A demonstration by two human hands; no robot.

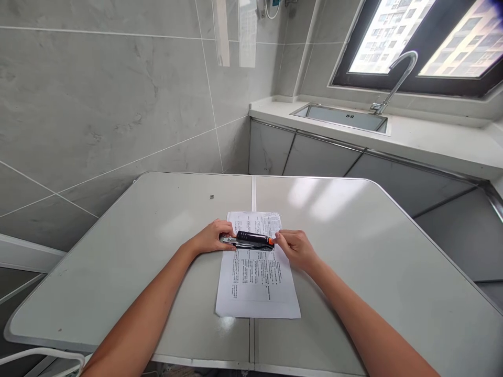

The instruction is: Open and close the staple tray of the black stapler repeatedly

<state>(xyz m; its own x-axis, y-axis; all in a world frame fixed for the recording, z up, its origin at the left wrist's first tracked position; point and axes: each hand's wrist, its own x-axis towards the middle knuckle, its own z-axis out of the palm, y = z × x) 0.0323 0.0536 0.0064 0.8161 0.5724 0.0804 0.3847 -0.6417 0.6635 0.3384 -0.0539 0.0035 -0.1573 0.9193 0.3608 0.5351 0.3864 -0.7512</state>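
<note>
A black stapler (252,239) with a silver end on the left and an orange part on the right lies across printed sheets of paper (257,293). My left hand (215,236) is closed around its silver end, thumb and fingers on either side. With thumb and forefinger together, my right hand (295,247) grips the orange end. Whether any staples are inside the stapler cannot be seen. A short strip of staples (211,197) lies on the table, beyond my left hand.
The light folding table (330,293) has a seam down its middle, running under the paper. A grey tiled wall (106,94) stands to the left. At the back right are a counter (432,137), a sink (341,118), a tap (401,78) and a window. A white tubular frame (43,353) shows at lower left.
</note>
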